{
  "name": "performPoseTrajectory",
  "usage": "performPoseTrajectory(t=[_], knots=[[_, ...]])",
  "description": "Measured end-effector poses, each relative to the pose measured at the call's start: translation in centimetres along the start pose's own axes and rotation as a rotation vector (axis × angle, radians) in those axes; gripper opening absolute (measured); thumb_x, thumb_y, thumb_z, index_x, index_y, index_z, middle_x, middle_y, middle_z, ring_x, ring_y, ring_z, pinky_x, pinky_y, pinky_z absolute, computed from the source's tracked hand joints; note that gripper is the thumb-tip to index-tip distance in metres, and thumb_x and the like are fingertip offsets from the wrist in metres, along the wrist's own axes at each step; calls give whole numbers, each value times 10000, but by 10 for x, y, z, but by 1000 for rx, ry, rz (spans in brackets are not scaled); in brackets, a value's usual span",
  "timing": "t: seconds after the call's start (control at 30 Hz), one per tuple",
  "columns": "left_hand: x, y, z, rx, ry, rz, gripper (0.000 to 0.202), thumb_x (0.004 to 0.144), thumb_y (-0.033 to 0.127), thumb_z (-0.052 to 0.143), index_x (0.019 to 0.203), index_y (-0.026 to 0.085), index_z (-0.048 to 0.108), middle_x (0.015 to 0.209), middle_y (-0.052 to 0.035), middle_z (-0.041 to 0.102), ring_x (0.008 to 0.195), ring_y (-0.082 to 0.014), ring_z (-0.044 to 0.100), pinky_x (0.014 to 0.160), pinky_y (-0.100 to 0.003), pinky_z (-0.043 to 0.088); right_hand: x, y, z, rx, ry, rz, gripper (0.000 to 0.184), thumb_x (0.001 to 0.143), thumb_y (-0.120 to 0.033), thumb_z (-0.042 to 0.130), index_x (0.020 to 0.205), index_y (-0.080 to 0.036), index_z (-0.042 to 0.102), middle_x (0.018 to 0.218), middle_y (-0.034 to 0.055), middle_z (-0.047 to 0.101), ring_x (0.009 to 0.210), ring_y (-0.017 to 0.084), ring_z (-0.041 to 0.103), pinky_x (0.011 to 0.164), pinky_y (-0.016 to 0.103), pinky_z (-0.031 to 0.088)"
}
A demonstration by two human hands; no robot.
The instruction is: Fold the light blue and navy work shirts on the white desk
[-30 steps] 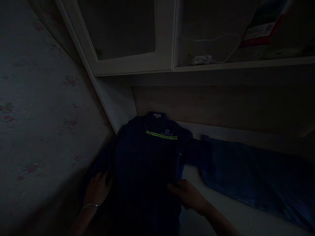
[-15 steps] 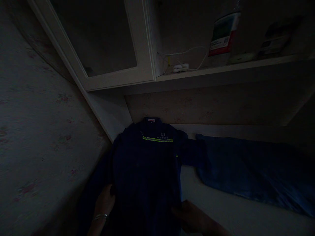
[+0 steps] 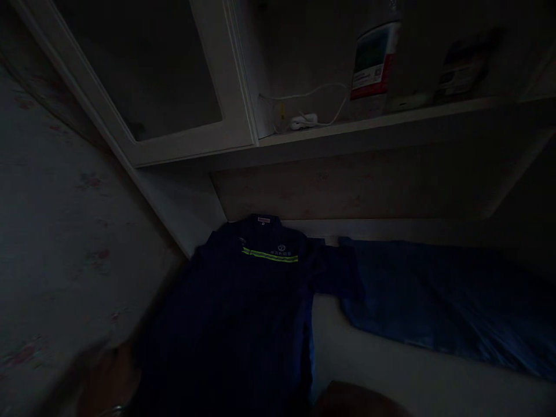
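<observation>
A dark blue work jacket lies spread on a pale surface, collar at the far end, with a yellow-green stripe and a small logo across its chest. My left hand, a bracelet at the wrist, is at the jacket's left edge near the wall. Motion blur and darkness hide its fingers. At the bottom edge of the view, my right hand is close to the jacket's lower right side. Most of that hand is cut off, and its fingers do not show.
Blue folded-looking cloth lies to the right, touching the jacket's sleeve. Above hangs a white cabinet with a glass door; its open shelf holds a white cable and a labelled bottle. A flowered wall stands at left.
My left hand has moved left and down, and the jacket's left side now spreads wider. My right hand has dropped toward the bottom edge. The view has shifted slightly right.
</observation>
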State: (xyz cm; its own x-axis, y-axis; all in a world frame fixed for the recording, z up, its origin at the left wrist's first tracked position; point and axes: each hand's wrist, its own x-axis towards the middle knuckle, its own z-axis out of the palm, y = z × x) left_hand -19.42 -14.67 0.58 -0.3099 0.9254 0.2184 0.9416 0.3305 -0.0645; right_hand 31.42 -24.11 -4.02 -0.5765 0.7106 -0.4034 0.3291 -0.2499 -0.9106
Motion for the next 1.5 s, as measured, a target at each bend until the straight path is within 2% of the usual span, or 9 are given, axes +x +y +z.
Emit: performPoseTrajectory(t=[0.13, 0.3, 0.4, 0.63, 0.73, 0.83, 1.1, 1.33, 1.5], knots=[[-59, 126, -6, -310, -47, 316, 463, 814, 416, 364, 1133, 192, 615, 1125, -136, 663, 1050, -287, 623, 972, -406, 469, -47, 34, -80, 66, 257, -64, 497, 848, -625, 486, 991, -189, 678, 696, 24, 628, 555, 116, 529, 553, 251, 399], [-146, 300, -30, -796, -707, 579, 401, 851, 546, 407, 1055, 292, 642, 1095, -61, 703, 1006, -202, 653, 896, -275, 497, -125, 80, -211, 148, 1013, 76, 415, 845, -483, 537, 1055, -147, 658, 887, 88, 670, 698, 157, 597, 635, 271, 471], [-175, 381, -38, -893, -926, 668, 446, 862, 535, 405, 1101, 227, 622, 1101, -101, 699, 978, -196, 659, 872, -274, 500, -171, 107, -278, -4, 1340, 345, 415, 860, -367, 498, 1171, -126, 629, 1041, 133, 679, 856, 205, 645, 727, 289, 498], [-158, 502, -14, -520, -757, 894, 679, 880, 464, 375, 1403, 32, 407, 1480, -203, 418, 1379, -273, 376, 1154, -360, 257, -249, 167, -365, -164, 1511, 792, 492, 828, -371, 567, 1161, -17, 641, 1175, 310, 601, 1040, 365, 623, 812, 416, 493], [-136, 532, 1, -344, -615, 810, 688, 897, 427, 350, 1411, -29, 366, 1480, -256, 388, 1376, -336, 364, 1140, -430, 258, -256, 186, -376, -156, 1497, 883, 507, 835, -437, 542, 1134, -48, 670, 1065, 278, 661, 967, 368, 654, 747, 416, 517], [-115, 558, 12, -583, -566, 617, 661, 852, 401, 482, 1343, -41, 447, 1432, -296, 429, 1358, -353, 388, 1130, -427, 252, -253, 198, -373, -185, 1551, 913, 567, 863, -522, 448, 1233, -136, 635, 1137, 249, 650, 1016, 385, 636, 757, 446, 512], [-86, 602, 30, -1016, -832, 178, 502, 702, 258, 709, 1163, 99, 588, 1184, -173, 679, 1077, -254, 647, 889, -312, 481, -248, 209, -353, -239, 1761, 708, 568, 867, -586, 374, 1171, -223, 688, 1135, 179, 673, 997, 369, 623, 764, 431, 473], [-95, 585, -10, -1350, -1130, -49, 267, 706, 98, 664, 969, 130, 633, 917, -110, 735, 844, -203, 695, 778, -330, 536, -248, 188, -348, 28, 1945, 260, 476, 718, -571, 532, 926, -171, 685, 1046, 146, 658, 1067, 339, 553, 908, 445, 444], [-133, 534, -54, -1529, -1403, 16, 144, 696, 161, 709, 829, 120, 672, 848, -106, 732, 777, -207, 688, 732, -313, 527, -277, 165, -298, 238, 1709, -28, 436, 711, -620, 551, 922, -244, 617, 830, 35, 661, 815, 222, 628, 731, 342, 532]])
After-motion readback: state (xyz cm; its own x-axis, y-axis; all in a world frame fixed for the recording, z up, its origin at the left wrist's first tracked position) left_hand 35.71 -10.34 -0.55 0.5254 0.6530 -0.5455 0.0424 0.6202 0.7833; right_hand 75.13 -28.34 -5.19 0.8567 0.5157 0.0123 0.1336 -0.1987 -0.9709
